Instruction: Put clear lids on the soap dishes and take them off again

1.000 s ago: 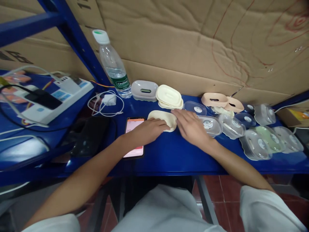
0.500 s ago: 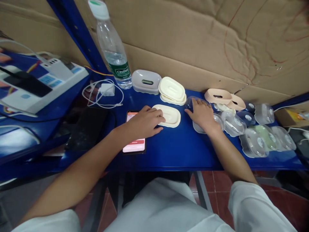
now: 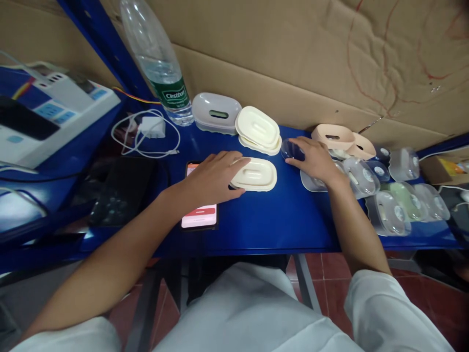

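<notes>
My left hand reaches over a phone to the left end of a cream oval lid lying on the blue table. Its thumb and fingers are spread apart around that end, without closing on it. My right hand has its thumb and fingers around the right side of a clear plastic cover, partly hidden by the hand. Another clear cover lies under my right wrist. Behind the cream lid rest two stacked cream lids. The phone shows a lit screen.
A water bottle and a grey oval box stand at the back. To the left are a charger with cable and a power strip. Peach boxes and several clear-covered boxes fill the right. Cardboard lines the back.
My left hand has drawn back slightly from the cream lid, its fingers opening wider. My right hand has turned, with thumb and fingers now around the clear cover. The view has shifted slightly.
</notes>
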Tool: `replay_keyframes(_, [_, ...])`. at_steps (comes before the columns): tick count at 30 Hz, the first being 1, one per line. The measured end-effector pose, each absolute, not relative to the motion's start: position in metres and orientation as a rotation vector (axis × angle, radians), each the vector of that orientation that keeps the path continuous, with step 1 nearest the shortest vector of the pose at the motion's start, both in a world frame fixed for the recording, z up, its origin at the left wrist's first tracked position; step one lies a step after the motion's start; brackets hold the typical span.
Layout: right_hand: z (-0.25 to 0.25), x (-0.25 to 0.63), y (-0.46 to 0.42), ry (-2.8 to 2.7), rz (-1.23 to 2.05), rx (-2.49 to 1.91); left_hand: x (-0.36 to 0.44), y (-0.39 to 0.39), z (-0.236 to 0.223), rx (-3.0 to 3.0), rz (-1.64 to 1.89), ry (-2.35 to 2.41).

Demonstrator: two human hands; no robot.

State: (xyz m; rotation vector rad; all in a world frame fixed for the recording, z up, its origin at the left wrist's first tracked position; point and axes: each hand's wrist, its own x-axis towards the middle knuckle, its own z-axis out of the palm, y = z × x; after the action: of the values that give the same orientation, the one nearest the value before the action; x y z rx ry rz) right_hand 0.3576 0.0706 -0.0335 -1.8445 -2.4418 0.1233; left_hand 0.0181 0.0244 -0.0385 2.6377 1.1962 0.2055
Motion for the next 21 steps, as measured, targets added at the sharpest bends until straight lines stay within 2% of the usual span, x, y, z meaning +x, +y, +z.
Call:
replay_keyframes(5, [-0.023, 0.334, 0.057, -2.418, -0.034, -1.641, 0.020, 0.026, -0.039, 2.676, 0.218, 1.220])
replay_keyframes(9, [-0.015, 0.295, 0.024, -2.604, 0.064, -1.207, 0.016, 0.032, -0.040, 2.636, 0.386, 1.249])
replay_keyframes(15, [-0.045, 0.291, -0.024, -2.787, 0.036, -0.955, 0.003, 0.047, -0.042, 2.645, 0.628, 1.449])
replay_keyframes(21, [-0.061, 0.299, -0.040, -2.692, 0.012, -0.840, -0.017, 0.083, -0.045, 2.658, 0.562, 1.814])
